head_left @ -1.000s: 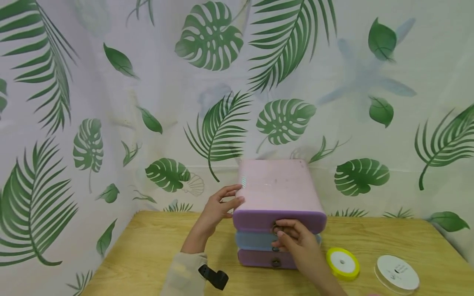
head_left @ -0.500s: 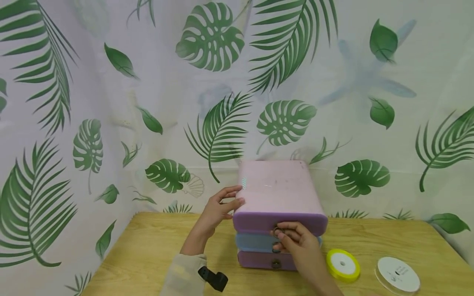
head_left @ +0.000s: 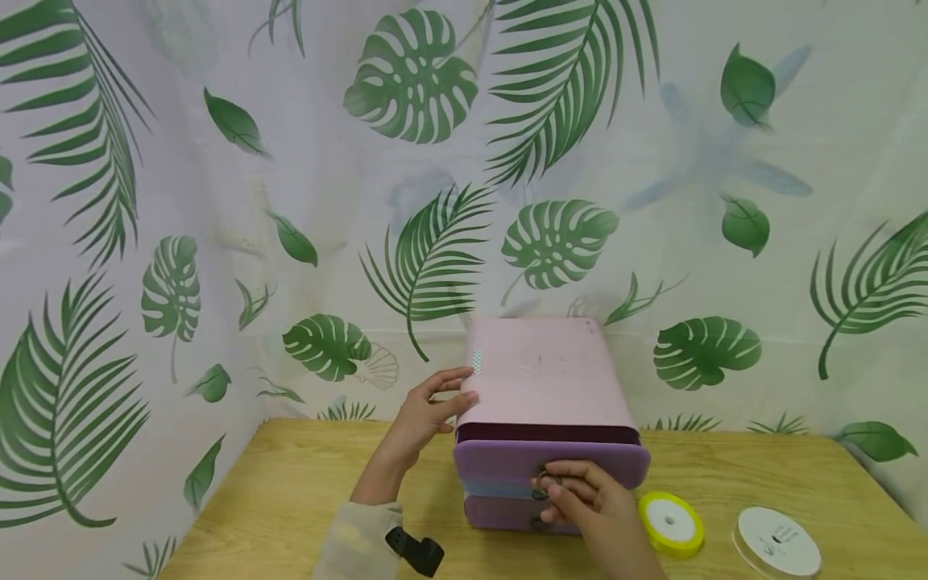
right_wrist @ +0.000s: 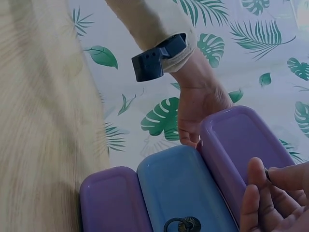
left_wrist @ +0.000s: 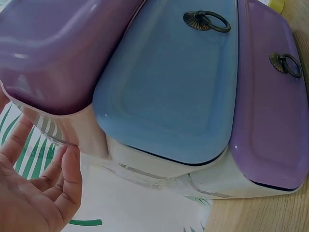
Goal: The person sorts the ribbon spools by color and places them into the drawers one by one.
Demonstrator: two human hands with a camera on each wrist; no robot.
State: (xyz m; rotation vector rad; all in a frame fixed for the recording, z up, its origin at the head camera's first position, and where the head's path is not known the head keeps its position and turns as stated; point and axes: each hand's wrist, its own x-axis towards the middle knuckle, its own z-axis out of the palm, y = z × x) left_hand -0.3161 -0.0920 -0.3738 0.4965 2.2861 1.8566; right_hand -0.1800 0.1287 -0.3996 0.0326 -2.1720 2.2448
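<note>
A small chest of three drawers (head_left: 540,374) with a pink top stands on the table. Its top purple drawer (head_left: 496,461) is pulled partway out, and a dark gap shows behind its front. My right hand (head_left: 602,507) pinches that drawer's ring pull (head_left: 545,481) between thumb and fingers. My left hand (head_left: 424,415) rests against the chest's upper left side, fingers extended along it. Below, the blue drawer (left_wrist: 169,87) and the lower purple drawer (left_wrist: 273,106) are pushed in, each with a bronze ring pull. The inside of the top drawer is too dark to make out.
Right of the chest lie a yellow-rimmed spool (head_left: 670,524) and a white spool (head_left: 777,541) on the wooden table (head_left: 290,499). A leaf-printed cloth (head_left: 565,161) hangs close behind the chest. A black wrist device (head_left: 416,552) sits at my left sleeve.
The top drawer has slid out toward me, opening a gap under the pink top. My right hand has moved toward me with its ring pull; my left hand has stayed in place.
</note>
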